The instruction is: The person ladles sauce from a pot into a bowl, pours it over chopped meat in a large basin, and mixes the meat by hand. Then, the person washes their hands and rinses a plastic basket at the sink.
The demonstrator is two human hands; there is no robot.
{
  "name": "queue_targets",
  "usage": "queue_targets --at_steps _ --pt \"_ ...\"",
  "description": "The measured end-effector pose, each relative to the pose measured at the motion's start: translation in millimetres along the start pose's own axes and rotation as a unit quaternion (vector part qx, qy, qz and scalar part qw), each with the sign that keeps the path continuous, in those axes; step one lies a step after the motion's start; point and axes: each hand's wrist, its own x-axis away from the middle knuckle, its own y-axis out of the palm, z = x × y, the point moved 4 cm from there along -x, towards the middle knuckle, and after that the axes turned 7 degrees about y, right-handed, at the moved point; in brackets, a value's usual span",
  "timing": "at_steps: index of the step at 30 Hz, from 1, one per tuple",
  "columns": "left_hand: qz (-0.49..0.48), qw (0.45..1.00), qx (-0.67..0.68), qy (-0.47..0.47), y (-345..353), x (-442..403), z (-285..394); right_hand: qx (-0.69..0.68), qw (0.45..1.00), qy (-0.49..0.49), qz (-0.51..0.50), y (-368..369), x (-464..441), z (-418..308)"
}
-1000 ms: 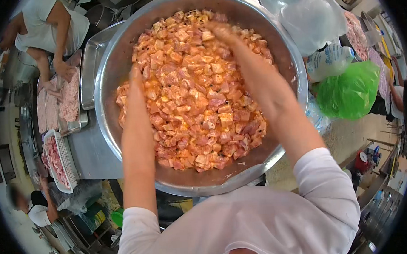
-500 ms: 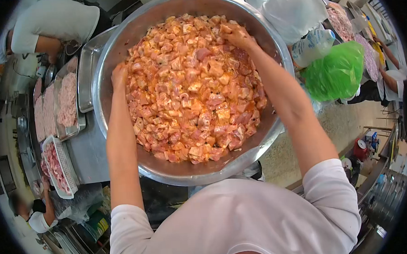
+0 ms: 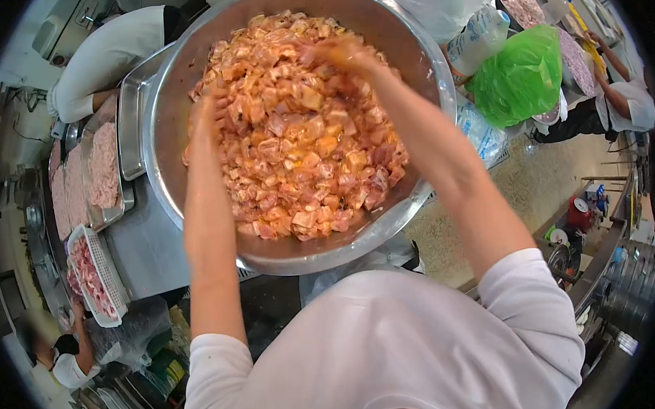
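A wide steel bowl holds a heap of diced raw meat coated in orange marinade with dark specks. At the heap's left side is my left hand, against the meat near the bowl wall; its fingers are smeared and partly hidden. My right hand is over the far right part of the heap, coated in marinade and strongly blurred. Whether either hand has meat in its fingers does not show.
Left of the bowl stand a steel tray, trays of ground meat and a white basket of meat pieces. On the right are a green plastic bag and a plastic bottle. Other people work at both sides.
Both hands have moved inward from the bowl's sides, the right one leftward and slightly away from me. The heap has shifted, and the bowl sits a little higher and further left in view.
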Motion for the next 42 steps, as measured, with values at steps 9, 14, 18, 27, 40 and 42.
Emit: queue_targets --at_steps 9,14,18,27,40,42 --pt "0.118 0.963 0.235 -0.063 35.0 19.2 -65.2 -0.159 0.982 0.098 0.005 51.7 -31.3 101.2" --pt "0.021 0.969 0.243 -0.03 96.4 41.1 8.5 -0.137 0.983 0.051 -0.111 99.1 -5.3 31.4" --pt "0.012 0.984 0.178 0.021 26.2 50.7 39.3 -0.061 0.993 -0.045 -0.085 16.5 -31.2 5.3" --pt "0.119 0.97 0.212 -0.02 22.0 19.7 -64.0 -0.276 0.951 0.131 -0.054 29.8 -61.7 100.1" --pt "0.14 0.98 0.074 0.118 -72.6 -49.8 -31.7 0.02 0.971 -0.235 0.03 -34.9 -111.2 19.3" --pt "0.123 0.971 0.19 0.078 -53.0 -27.6 -55.5 -0.061 0.968 -0.238 0.05 -34.7 -117.1 52.8"
